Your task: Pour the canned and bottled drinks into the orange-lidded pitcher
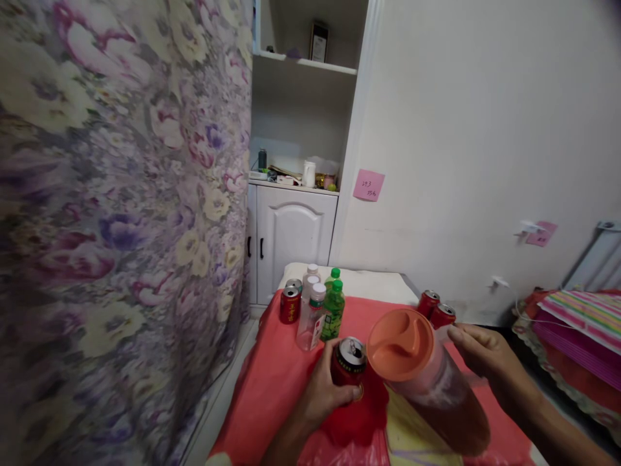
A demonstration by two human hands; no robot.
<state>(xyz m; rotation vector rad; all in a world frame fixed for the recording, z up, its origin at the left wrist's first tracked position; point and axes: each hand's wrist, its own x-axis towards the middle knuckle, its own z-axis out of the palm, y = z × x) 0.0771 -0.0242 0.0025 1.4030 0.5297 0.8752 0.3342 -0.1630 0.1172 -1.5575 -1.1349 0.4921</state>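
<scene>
The left hand curls around a red can, the right hand holds a tipped jug, orange lid near that can, and bottles stand just past the left hand.

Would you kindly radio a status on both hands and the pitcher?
Left hand holding red can. Right hand holding pitcher, tilted toward can. Bottles beyond can, not between it and pitcher.
</scene>
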